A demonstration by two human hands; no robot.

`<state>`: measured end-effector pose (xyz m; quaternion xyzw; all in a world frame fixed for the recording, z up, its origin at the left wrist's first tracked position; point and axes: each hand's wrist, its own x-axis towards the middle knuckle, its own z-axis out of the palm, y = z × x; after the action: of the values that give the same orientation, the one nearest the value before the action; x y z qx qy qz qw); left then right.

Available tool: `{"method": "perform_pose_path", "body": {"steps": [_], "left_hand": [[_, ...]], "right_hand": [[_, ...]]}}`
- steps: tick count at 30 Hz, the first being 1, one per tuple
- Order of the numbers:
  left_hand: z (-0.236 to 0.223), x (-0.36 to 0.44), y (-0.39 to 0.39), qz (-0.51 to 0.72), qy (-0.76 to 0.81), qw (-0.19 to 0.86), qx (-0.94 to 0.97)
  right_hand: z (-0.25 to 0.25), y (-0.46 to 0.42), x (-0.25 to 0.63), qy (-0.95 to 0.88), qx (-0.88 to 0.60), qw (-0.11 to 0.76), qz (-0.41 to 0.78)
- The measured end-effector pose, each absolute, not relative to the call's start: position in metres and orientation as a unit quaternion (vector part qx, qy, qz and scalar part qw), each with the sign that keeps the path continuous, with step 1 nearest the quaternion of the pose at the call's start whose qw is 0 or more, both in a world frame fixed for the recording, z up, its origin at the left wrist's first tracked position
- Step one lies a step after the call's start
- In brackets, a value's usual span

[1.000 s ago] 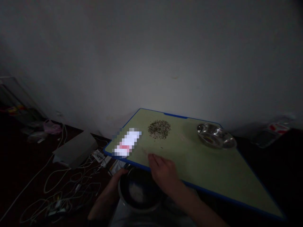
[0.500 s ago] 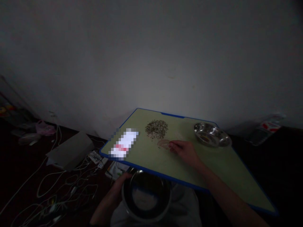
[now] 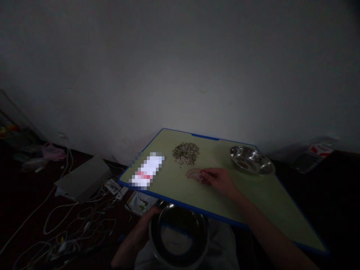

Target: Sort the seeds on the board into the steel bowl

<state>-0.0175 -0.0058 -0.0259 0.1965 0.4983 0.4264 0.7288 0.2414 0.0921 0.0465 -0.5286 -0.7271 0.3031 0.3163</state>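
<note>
My right hand [image 3: 221, 182] pinches a clear protractor [image 3: 193, 173] with red markings, low over the pale green tabletop [image 3: 168, 187] or touching it; I cannot tell which. Just beyond the protractor lies a loose pile of small dark and light grains [image 3: 186, 153], like mixed seeds or beans. My left hand [image 3: 147, 221] grips the left rim of a steel bowl [image 3: 198, 228] held over my lap, below the table's near edge. Shadow hides what the bowl holds, if anything.
A second steel bowl [image 3: 250, 161] stands at the table's right. A bright pixelated phone-like object [image 3: 147, 170] lies at the left. Tangled cables [image 3: 84, 225], a grey box [image 3: 84, 178] and a pink bag [image 3: 53, 152] are on the floor. A wall [image 3: 180, 75] rises behind the table.
My right hand has moved right and away from me, from the table's near edge to beside the pile, carrying the protractor. The lap bowl and my left hand have shifted slightly right.
</note>
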Motion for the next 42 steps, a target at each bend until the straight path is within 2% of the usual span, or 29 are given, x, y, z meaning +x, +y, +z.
{"method": "perform_pose_path", "body": {"steps": [8,22,32,42], "left_hand": [[-0.031,-0.019,-0.005,0.416,0.476,0.749,0.198],[-0.022,-0.017,-0.006,0.418,0.476,0.749,0.193],[-0.021,-0.017,-0.006,0.405,0.479,0.757,0.182],[-0.022,-0.018,-0.006,0.423,0.484,0.743,0.187]], "right_hand": [[0.048,0.093,0.24,-0.729,-0.54,0.315,0.278],[0.048,0.09,0.238,-0.748,-0.502,0.291,0.322],[0.051,0.085,0.242,-0.715,-0.503,0.324,0.363],[0.054,0.063,0.236,-0.8,-0.463,0.302,0.232]]}}
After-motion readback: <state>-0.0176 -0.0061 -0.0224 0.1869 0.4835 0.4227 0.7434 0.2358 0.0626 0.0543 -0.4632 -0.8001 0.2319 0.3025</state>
